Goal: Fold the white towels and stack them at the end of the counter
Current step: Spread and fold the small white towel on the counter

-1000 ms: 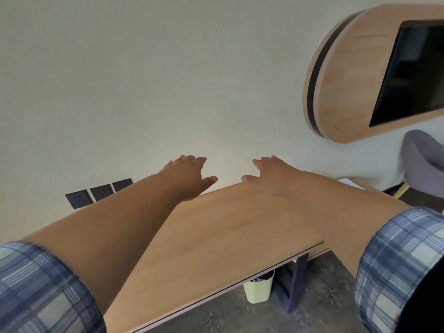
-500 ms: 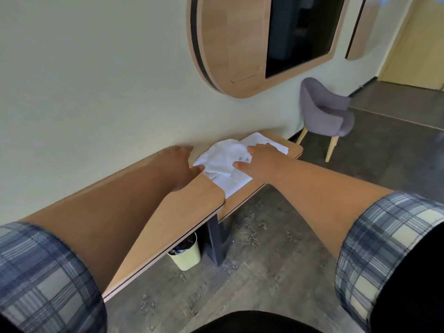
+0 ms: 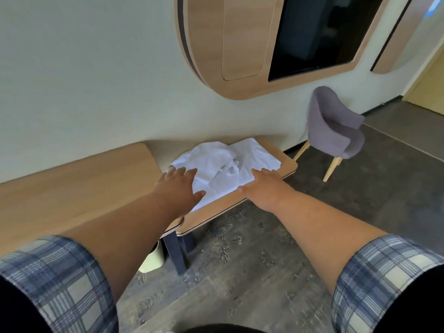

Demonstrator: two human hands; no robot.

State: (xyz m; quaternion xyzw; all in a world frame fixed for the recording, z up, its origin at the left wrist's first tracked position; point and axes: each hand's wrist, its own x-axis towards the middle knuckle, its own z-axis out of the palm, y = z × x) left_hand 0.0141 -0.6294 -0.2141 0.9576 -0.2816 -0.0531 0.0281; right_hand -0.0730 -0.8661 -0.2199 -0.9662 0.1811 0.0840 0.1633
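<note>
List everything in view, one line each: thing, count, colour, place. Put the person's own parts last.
white towels: a rumpled pile, number unclear, white, on the lower end of the counter.
counter: one, light wood, along the wall, with a lower end section at right.
chair: one, purple-grey with pale wooden legs, on the floor past the counter's end.
wall panel: one, light wood, rounded, on the wall above the counter, framing a dark screen.
bin: one, pale yellow-green, on the floor under the counter.
floor: dark grey, mottled.
sleeves: two, blue and white plaid, at the bottom corners.
left hand: open, flat on the towels' left edge.
right hand: open, flat on the towels' near right edge.
</note>
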